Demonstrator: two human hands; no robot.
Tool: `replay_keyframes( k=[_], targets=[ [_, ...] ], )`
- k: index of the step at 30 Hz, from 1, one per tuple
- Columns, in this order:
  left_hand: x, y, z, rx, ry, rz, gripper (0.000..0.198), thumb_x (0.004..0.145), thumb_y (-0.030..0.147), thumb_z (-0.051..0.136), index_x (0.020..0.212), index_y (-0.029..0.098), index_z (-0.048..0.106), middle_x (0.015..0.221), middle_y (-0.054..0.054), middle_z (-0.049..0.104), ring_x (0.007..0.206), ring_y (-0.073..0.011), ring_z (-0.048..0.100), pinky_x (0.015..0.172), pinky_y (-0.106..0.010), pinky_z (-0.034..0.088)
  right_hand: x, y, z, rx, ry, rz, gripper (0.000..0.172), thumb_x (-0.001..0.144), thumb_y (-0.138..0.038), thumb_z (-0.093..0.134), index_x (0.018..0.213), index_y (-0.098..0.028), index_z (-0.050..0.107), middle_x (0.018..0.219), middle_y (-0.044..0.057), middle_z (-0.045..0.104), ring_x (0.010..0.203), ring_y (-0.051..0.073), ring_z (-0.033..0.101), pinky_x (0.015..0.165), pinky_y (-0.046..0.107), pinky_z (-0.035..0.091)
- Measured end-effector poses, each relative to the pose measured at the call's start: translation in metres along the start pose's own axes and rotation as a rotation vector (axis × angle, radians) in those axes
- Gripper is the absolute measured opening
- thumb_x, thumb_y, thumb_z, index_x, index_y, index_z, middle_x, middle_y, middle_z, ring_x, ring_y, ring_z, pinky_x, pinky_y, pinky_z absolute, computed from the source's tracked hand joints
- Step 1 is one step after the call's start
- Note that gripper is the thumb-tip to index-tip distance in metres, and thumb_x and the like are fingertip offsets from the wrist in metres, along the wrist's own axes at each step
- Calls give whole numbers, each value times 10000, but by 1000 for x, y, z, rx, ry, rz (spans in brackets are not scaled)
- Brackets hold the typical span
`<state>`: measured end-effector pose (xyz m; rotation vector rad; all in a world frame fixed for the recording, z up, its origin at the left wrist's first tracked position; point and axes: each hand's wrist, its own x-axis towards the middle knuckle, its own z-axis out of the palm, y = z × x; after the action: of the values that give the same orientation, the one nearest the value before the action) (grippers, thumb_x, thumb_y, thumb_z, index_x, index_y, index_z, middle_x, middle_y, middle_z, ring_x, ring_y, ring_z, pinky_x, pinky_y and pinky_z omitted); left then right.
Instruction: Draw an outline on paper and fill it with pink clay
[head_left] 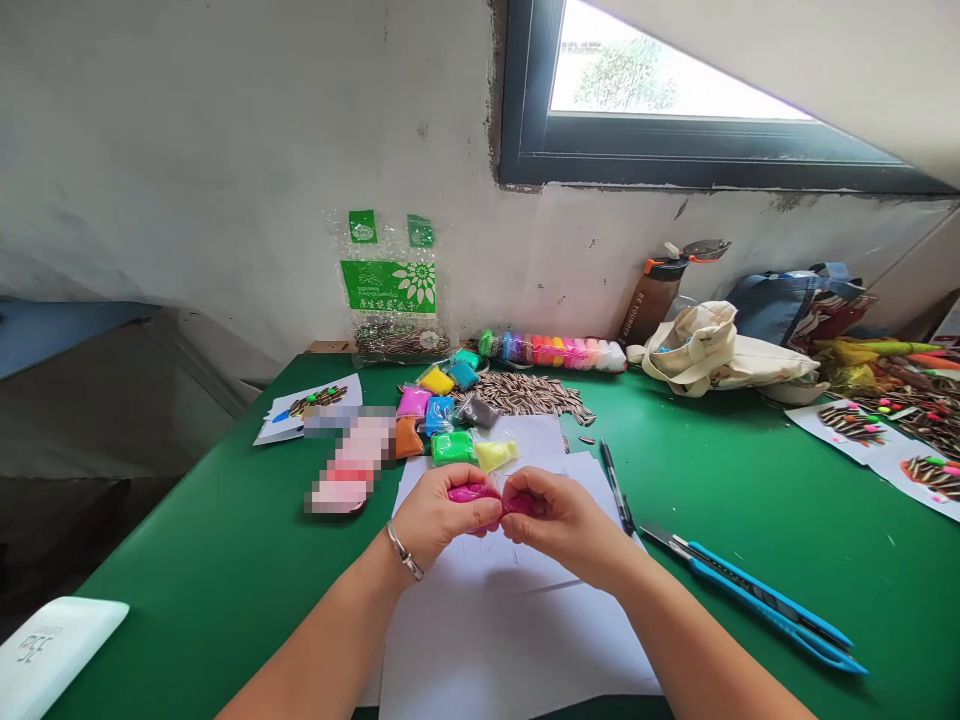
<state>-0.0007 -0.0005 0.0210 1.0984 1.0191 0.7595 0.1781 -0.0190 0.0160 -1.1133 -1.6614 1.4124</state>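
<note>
Two hands meet over white paper [510,620] near worktop's front edge: pink clay lump [491,497] pinched between left hand [439,515] and right hand [559,520], fingers closed tight, as if for kneading. Clay packets [450,420] kept behind, within reach.

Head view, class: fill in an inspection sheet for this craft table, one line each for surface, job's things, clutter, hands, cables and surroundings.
Surface: green table with white paper under the hands.
Job's things: pink clay, held between both hands over the paper.
Clutter: clay packets, clay strip, seeds, seed bag, pen, blue cutter, cloth bag, bottle, seed pictures, white box.
Hands: left hand and right hand both pinch the clay; bracelet on the left wrist.
Cables: nothing seen.
Surroundings: scuffed white wall, window above.
</note>
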Motion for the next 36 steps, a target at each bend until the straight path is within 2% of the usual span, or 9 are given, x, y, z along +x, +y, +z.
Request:
replay_keyframes(
  k=[3, 6, 11, 15, 21, 25, 29, 33, 36],
  targets=[
    [0, 0, -1, 30, 10, -5, 277, 607, 272, 770, 779, 131, 606, 662, 3, 604, 604, -121, 564, 592, -256, 479, 0, 3, -4, 38, -27, 16, 115, 757, -158, 581, 868, -186, 586, 744, -10, 583, 675, 115, 513, 570, 220, 375],
    [1, 1, 0, 111, 1, -1, 265, 617, 285, 748, 784, 138, 604, 673, 8, 591, 615, -125, 548, 594, -255, 466, 0, 4, -5, -57, -6, -8, 88, 774, -160, 556, 842, -191, 601, 711, -20, 563, 659, 107, 496, 564, 215, 359],
    [-3, 6, 3, 524, -4, 108, 211, 643, 250, 703, 833, 173, 656, 772, 11, 598, 705, -140, 522, 628, -235, 412, 1, 2, 1, -301, 88, -116, 101, 775, -122, 514, 729, -191, 570, 656, -39, 528, 620, 90, 433, 544, 203, 326],
    [-8, 8, 5, 721, -13, 172, 47, 691, 230, 640, 692, 183, 646, 659, 34, 554, 639, -125, 473, 564, -218, 349, 1, 1, 6, -387, 105, -146, 139, 755, -85, 500, 661, -185, 524, 626, -45, 517, 601, 86, 426, 538, 200, 317],
    [-5, 5, 2, 607, 61, 157, 149, 717, 302, 626, 782, 176, 673, 713, 9, 602, 676, -142, 514, 606, -224, 390, -1, 0, 1, -315, 116, -147, 119, 794, -122, 512, 827, -217, 576, 722, -39, 551, 657, 95, 466, 591, 195, 376],
    [-3, 4, 1, 564, 19, 118, 180, 699, 313, 637, 795, 166, 675, 715, 6, 592, 657, -137, 506, 595, -224, 399, -1, 2, 2, -401, 125, -191, 141, 783, -87, 520, 807, -215, 573, 750, -27, 546, 674, 101, 480, 601, 205, 377],
    [-6, 3, 3, 725, -14, 136, 127, 709, 281, 618, 786, 194, 670, 706, 18, 593, 659, -141, 511, 587, -226, 396, -1, 4, 5, -494, 101, -210, 167, 807, -68, 499, 737, -201, 571, 763, -8, 540, 697, 110, 497, 619, 220, 380],
    [-11, 5, 6, 889, 39, 223, 146, 739, 249, 593, 865, 257, 666, 790, 30, 644, 714, -155, 548, 609, -233, 398, -2, 2, 4, -466, 114, -217, 157, 831, -91, 505, 822, -214, 603, 853, 10, 558, 738, 113, 519, 648, 224, 406],
    [-13, 6, 7, 942, 62, 237, 163, 773, 279, 571, 906, 274, 665, 817, 22, 659, 737, -167, 570, 627, -243, 414, -2, 0, 4, -494, 141, -196, 161, 809, -76, 512, 816, -207, 603, 839, 10, 541, 708, 113, 503, 618, 225, 397]
  ],
)
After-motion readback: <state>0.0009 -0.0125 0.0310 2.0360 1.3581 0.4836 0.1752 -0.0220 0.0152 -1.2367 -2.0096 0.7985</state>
